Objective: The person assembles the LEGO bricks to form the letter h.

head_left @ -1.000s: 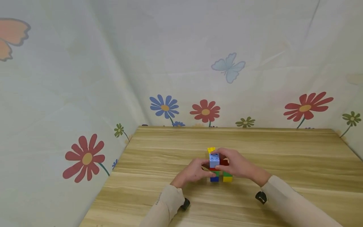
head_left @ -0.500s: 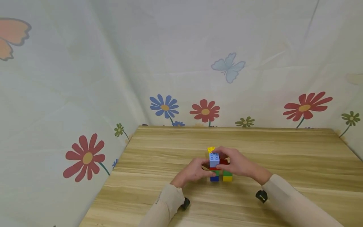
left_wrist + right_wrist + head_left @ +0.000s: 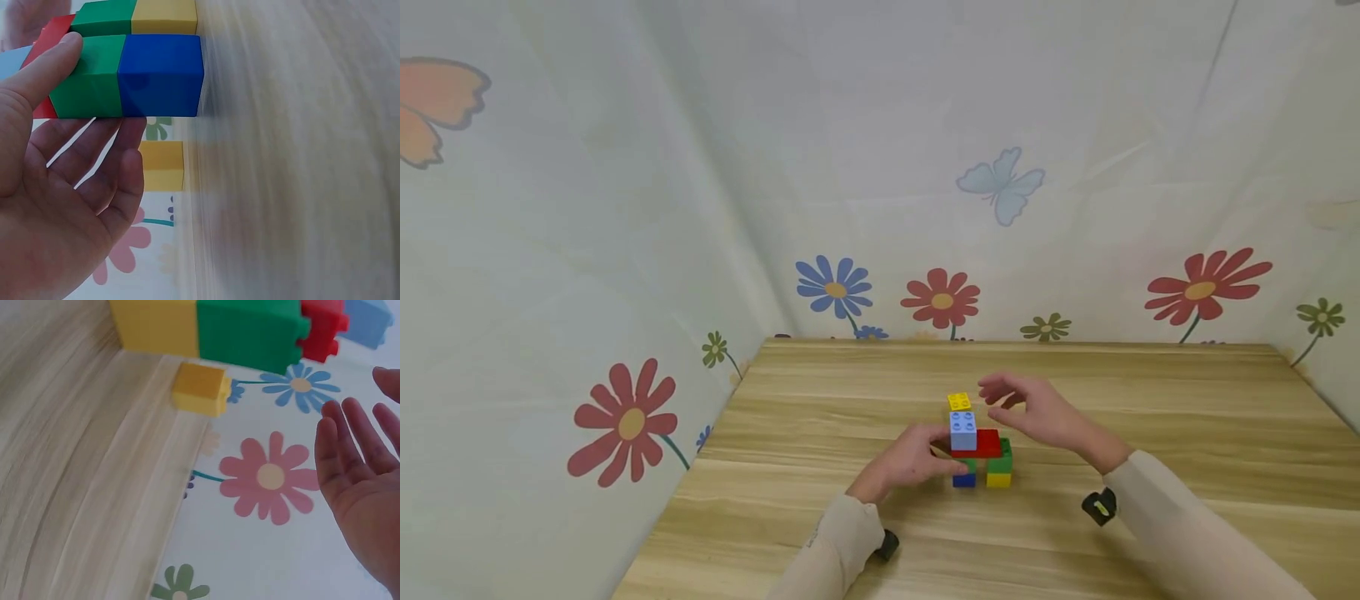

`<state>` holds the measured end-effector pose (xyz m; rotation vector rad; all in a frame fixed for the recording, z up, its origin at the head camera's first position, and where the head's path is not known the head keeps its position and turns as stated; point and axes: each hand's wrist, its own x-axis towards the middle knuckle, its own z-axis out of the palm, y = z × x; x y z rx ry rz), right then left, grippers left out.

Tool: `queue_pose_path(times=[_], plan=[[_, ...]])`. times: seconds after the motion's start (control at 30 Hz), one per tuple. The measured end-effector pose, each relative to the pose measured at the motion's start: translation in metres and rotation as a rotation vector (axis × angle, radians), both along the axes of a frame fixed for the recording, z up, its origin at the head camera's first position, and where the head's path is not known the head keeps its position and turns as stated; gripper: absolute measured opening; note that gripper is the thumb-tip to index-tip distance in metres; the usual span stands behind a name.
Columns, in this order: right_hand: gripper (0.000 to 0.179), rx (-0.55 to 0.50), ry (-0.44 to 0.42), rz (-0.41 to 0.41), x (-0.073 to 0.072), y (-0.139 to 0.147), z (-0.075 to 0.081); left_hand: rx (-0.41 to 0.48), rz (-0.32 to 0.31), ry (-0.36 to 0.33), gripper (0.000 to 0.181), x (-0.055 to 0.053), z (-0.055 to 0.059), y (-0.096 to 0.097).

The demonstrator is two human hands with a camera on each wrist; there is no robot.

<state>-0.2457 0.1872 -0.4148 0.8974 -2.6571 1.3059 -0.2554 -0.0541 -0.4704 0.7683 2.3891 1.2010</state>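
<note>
A small build of toy bricks stands on the table. Its left leg has a green brick [image 3: 94,78] over a dark blue brick [image 3: 162,75]; the right leg is a green brick [image 3: 247,331] on a yellow brick [image 3: 156,325]. A red brick [image 3: 988,443] bridges both legs, with a light blue brick [image 3: 963,432] on top at the left end. My left hand [image 3: 910,457] holds the left leg, thumb on the green brick and fingers behind. Right of the light blue brick, my right hand [image 3: 1037,410] hovers apart with fingers spread, holding nothing.
A separate yellow brick [image 3: 959,402] lies on the table just behind the build. The wooden table [image 3: 820,392] ends at a white cloth backdrop [image 3: 880,167] printed with flowers and butterflies.
My right hand has let go of the light blue brick and moved up and to the right. The brick stays on the red one. My left hand keeps its hold.
</note>
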Motion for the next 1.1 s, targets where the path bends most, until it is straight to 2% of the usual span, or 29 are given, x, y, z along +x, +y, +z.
queue_pose_path(times=[0.17, 0.33, 0.47, 0.7, 0.9, 1.1], plan=[[0.042, 0.061, -0.005, -0.048, -0.014, -0.001, -0.009, 0.001, 0.002, -0.005, 0.03, 0.002, -0.002, -0.005], [0.049, 0.126, -0.087, -0.077, -0.031, -0.005, -0.024, 0.013, 0.001, -0.015, 0.03, 0.003, -0.003, -0.009], [0.054, 0.168, -0.136, -0.064, -0.041, -0.009, -0.032, 0.024, 0.006, -0.021, 0.031, 0.004, -0.003, -0.01], [0.063, 0.257, -0.147, -0.04, -0.053, -0.017, -0.041, 0.022, 0.012, -0.029, 0.03, 0.005, -0.003, -0.01], [0.068, 0.273, -0.209, -0.028, -0.062, -0.022, -0.05, 0.016, 0.004, -0.033, 0.031, 0.004, -0.004, -0.011], [0.063, 0.272, -0.236, -0.019, -0.067, -0.026, -0.053, 0.018, 0.002, -0.019, 0.03, 0.004, -0.002, -0.011]])
